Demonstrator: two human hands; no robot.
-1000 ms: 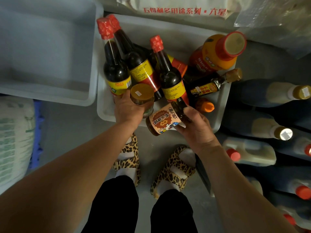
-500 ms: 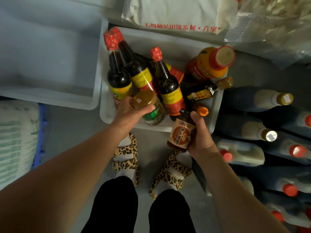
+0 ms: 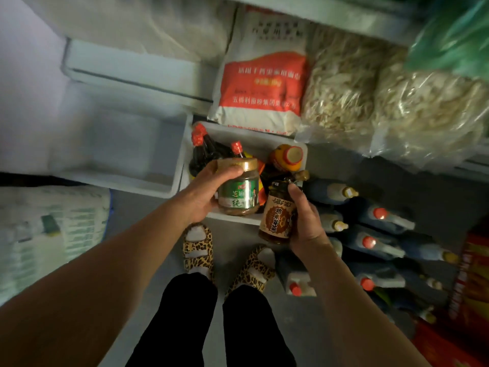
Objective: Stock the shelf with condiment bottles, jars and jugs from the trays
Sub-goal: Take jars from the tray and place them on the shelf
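My left hand (image 3: pixel 201 193) grips a gold-lidded jar with a green label (image 3: pixel 238 190), held above the near edge of a white tray (image 3: pixel 264 143). My right hand (image 3: pixel 304 223) holds a brown-labelled jar with a dark lid (image 3: pixel 277 215), upright, just right of the first. The tray on the floor contains dark sauce bottles with red caps (image 3: pixel 201 149) and an orange bottle with a red cap (image 3: pixel 287 157).
An empty white tray (image 3: pixel 124 157) lies left of the full one. Several jugs (image 3: pixel 370 229) lie on the floor at right. A flour sack (image 3: pixel 262 83) and bags of dried noodles (image 3: pixel 383 107) sit on the low shelf behind. My feet (image 3: pixel 227 255) stand just before the tray.
Both hands have lifted their jars up and away from the tray. The view has tilted up, bringing the shelf with the flour sack and noodle bags into sight.
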